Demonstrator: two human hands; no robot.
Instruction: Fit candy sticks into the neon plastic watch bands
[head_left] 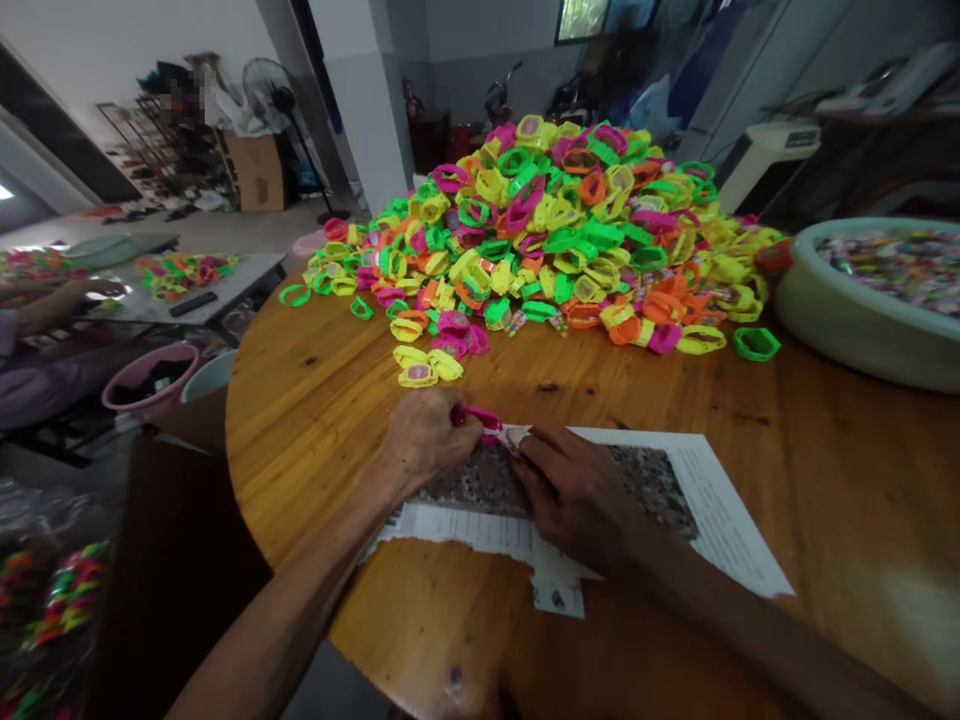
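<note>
My left hand (429, 435) is closed around a bright pink plastic toy watch (486, 420) shaped like a loop. The fingers of my right hand (574, 490) pinch a small whitish piece (516, 437) against the pink loop's right end; its exact kind is too small to tell. Both hands rest over a speckled stone slab (652, 480), which lies on printed white paper (739, 530). Just beyond my left hand lie a few yellow toy watches (416, 375). Behind them rises a big heap of neon toy watches (555, 240) in yellow, green, pink and orange.
A wide pale basin (862, 320) full of small colourful pieces stands at the right of the round wooden table (292, 400). On the left, a person's arm (49, 310) reaches over another table (247, 275) with more watches. A pink tub (150, 395) is below it.
</note>
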